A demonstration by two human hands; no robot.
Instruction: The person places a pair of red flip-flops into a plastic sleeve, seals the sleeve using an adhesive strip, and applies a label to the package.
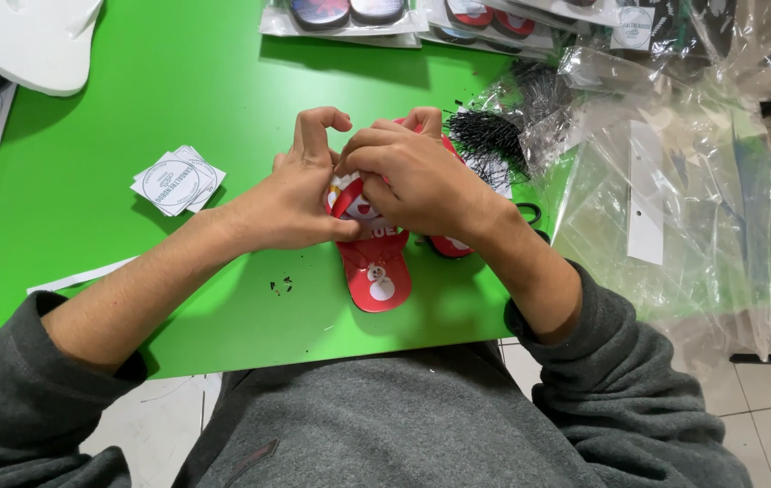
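Two hands met over a green counter (pixel 178 108), the widest surface in view. A heap of clear plastic bags (pixel 675 199) covered its right side, spilling past the edge. A white foam sole (pixel 37 41) lay at the far left corner. Packed pairs of flip-flops in clear sleeves (pixel 349 16) sat along the far edge. A bundle of black plastic fasteners (pixel 489 140) lay just beside the hands on the right, partly under the bags.

A small red flip-flop (pixel 375 276) with a snowman print lay at the near middle of the counter, heel toward the person; its toe end was lifted into the hands. A second red flip-flop (pixel 451 244) showed only in part beneath the right wrist.

The left hand (pixel 300 194) gripped the toe end of the snowman flip-flop, thumb pressed on it, forefinger arched up. The right hand (pixel 408 176) was closed over the same end, fingers curled tight on it.

A small stack of square paper labels (pixel 178 181) lay left of the hands, apart from them. Tiny black scraps (pixel 282 286) dotted the counter near the flip-flop's heel.
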